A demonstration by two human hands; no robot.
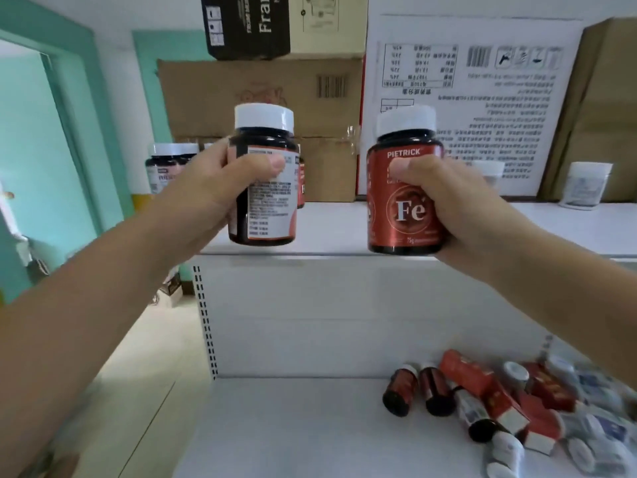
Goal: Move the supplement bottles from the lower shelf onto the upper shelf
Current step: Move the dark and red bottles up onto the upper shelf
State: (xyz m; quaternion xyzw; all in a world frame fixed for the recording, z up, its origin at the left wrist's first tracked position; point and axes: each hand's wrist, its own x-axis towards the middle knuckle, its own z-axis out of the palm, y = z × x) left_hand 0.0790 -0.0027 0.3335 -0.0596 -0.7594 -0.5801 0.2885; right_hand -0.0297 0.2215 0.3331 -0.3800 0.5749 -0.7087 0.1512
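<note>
My left hand (213, 188) grips a dark supplement bottle (267, 201) with a white cap, its text label facing me. My right hand (451, 208) grips a second white-capped bottle (400, 215) with a red "Fe" label. Both bottles are upright, held at the front edge of the white upper shelf (331, 232). More matching bottles (169, 163) stand on that shelf at the left, partly hidden behind my left hand. On the white lower shelf (293, 426), a heap of dark bottles (400, 391), red boxes (472, 374) and white bottles lies at the right.
Brown cardboard boxes (262, 94) and a white printed carton (482, 98) are stacked at the back of the upper shelf. White containers (586, 184) stand at its right. A perforated shelf upright (205, 319) runs down the left; a teal doorway (51, 150) is beyond.
</note>
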